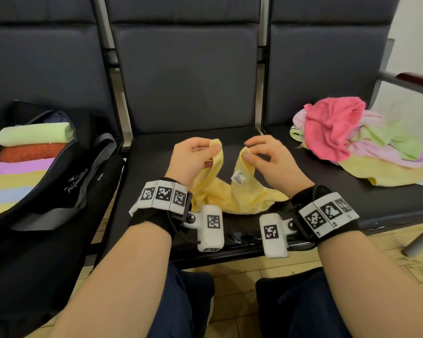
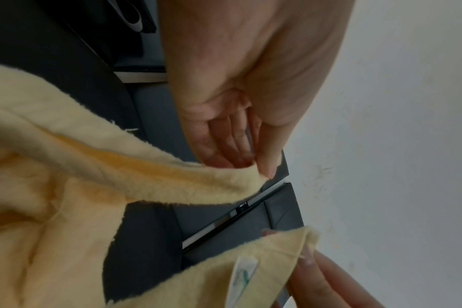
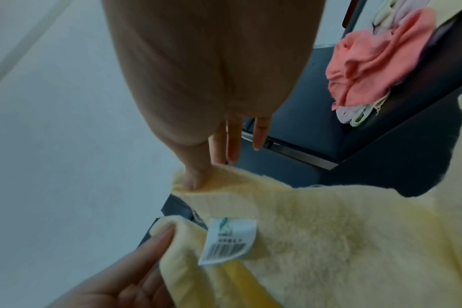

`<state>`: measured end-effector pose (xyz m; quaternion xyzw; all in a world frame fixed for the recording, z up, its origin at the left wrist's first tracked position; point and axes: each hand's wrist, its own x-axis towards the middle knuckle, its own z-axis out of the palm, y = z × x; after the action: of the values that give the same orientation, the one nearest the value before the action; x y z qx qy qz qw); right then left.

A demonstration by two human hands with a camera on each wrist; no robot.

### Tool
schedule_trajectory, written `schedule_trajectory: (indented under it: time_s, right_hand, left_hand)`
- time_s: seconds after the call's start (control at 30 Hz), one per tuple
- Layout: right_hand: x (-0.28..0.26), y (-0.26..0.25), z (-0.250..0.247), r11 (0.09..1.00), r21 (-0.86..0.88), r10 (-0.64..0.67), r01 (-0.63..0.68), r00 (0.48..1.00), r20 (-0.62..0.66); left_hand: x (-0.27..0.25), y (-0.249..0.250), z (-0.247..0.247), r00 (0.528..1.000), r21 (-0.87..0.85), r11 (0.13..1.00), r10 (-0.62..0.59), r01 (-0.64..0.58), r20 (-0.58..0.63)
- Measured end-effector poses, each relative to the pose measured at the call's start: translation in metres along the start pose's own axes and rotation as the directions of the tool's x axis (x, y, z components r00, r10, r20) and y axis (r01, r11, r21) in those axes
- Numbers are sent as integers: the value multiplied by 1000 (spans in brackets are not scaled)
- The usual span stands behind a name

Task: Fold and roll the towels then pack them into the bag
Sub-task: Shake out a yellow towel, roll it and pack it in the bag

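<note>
A pale yellow towel (image 1: 230,195) hangs crumpled over the front of the middle seat, lifted by two corners. My left hand (image 1: 211,147) pinches one corner between thumb and fingers; the left wrist view shows that pinch of my left hand (image 2: 261,168) on the towel (image 2: 66,187). My right hand (image 1: 247,148) pinches the other corner, just above a white label (image 1: 238,178). In the right wrist view my right hand (image 3: 195,179) has its thumb pressed on the towel (image 3: 330,239) edge. The black bag (image 1: 66,181) lies open on the left seat with several rolled towels (image 1: 34,135) inside.
A loose pile of pink, green and yellow towels (image 1: 340,135) sits on the right seat, beside a metal armrest (image 1: 405,81). Dark seat backs (image 1: 188,76) rise behind the hands. My knees are close to the seat's front edge.
</note>
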<state>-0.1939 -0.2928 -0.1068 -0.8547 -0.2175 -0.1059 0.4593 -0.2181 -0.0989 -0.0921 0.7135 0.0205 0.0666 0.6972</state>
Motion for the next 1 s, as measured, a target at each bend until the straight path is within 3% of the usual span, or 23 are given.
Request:
schedule_trajectory:
  time_s: [0.07, 0.13, 0.3, 0.47, 0.77, 1.0]
  right_hand:
    - [-2, -5, 2, 995, 90, 41, -47, 997, 70]
    - [-3, -10, 4, 997, 66, 40, -46, 995, 90]
    - [-2, -12, 9, 984, 178, 1, -8, 999, 42]
    - [-2, -10, 6, 989, 146, -22, 29, 999, -49]
    - [-4, -9, 5, 996, 92, 1, 6, 997, -79]
    - [-4, -9, 6, 986, 166, 5, 5, 998, -60]
  left_hand:
    - [-2, 1, 2, 999, -17, 1000, -13, 14, 44]
    - [-3, 0, 6, 997, -16, 1000, -19, 20, 78]
    - [-6, -1, 10, 986, -17, 1000, -22, 25, 162]
    - [-9, 0, 13, 970, -4, 999, -37, 39, 240]
    - [-11, -1, 19, 961, -23, 997, -66, 75, 267]
    - [-11, -4, 17, 972, 17, 1000, 4, -9, 237]
